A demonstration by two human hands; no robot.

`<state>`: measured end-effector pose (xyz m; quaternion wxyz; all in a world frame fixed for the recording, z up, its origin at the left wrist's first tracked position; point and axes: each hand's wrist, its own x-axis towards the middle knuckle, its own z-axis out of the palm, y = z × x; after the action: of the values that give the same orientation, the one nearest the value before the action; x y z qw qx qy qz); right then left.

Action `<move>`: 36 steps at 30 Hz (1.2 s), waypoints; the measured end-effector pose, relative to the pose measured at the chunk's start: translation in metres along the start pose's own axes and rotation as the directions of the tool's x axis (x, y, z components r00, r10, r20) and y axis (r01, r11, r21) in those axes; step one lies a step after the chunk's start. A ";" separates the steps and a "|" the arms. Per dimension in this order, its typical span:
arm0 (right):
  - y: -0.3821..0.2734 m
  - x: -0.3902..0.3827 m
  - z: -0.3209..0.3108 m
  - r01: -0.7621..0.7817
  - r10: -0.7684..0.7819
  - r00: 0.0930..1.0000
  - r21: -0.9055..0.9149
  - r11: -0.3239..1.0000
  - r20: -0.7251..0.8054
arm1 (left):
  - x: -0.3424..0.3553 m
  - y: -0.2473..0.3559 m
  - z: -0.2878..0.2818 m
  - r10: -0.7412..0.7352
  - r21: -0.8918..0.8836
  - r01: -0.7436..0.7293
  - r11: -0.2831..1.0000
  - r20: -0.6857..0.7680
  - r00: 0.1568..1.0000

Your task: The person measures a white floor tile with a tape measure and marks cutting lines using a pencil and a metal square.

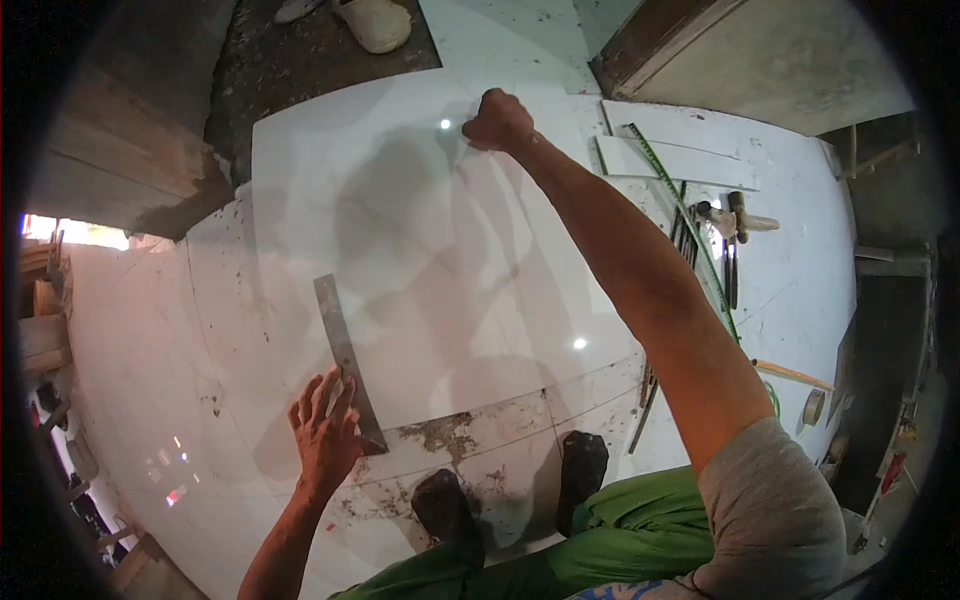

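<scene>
A large glossy white tile (400, 250) lies on the floor before me. My left hand (325, 425) rests with fingers spread on a flat steel straightedge (330, 310) along the tile's near left part. My right hand (498, 120) is closed over the far part of the tile, knuckles up; what it holds, if anything, is hidden. My arm stretches across the right side of the tile.
To the right lie white offcuts (680, 160), a green measuring rule (655, 165), a mallet (740, 215), rods (640, 425), a wooden stick (795, 373) and a tape roll (813, 407). Pale footwear (375, 25) sits at the back; wall corners flank the floor.
</scene>
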<state>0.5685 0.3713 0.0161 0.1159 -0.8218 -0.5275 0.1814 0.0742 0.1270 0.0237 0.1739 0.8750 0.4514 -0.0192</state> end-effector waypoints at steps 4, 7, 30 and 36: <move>0.000 -0.034 -0.032 -0.111 -0.168 0.958 0.842 0.529 0.232 | 0.005 0.006 -0.003 -0.006 -0.004 0.006 1.000 -0.004 1.000; -0.031 -0.108 -0.053 0.040 -0.464 0.869 0.909 0.414 0.173 | -0.004 0.003 -0.012 -0.044 -0.036 0.045 0.998 0.014 0.999; -0.018 -0.334 0.076 0.397 -0.505 0.767 0.325 0.858 0.397 | -0.008 -0.042 0.008 0.104 0.073 -0.102 0.992 -0.025 0.994; -0.026 -0.402 0.112 0.337 -0.537 0.814 0.572 0.748 0.223 | 0.024 -0.045 -0.024 0.209 -0.078 -0.213 0.974 -0.056 0.976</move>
<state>0.3480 0.0173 -0.0046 0.2648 -0.5615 -0.6533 0.4334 0.0499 0.1774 0.0289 0.2008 0.9101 0.3604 0.0390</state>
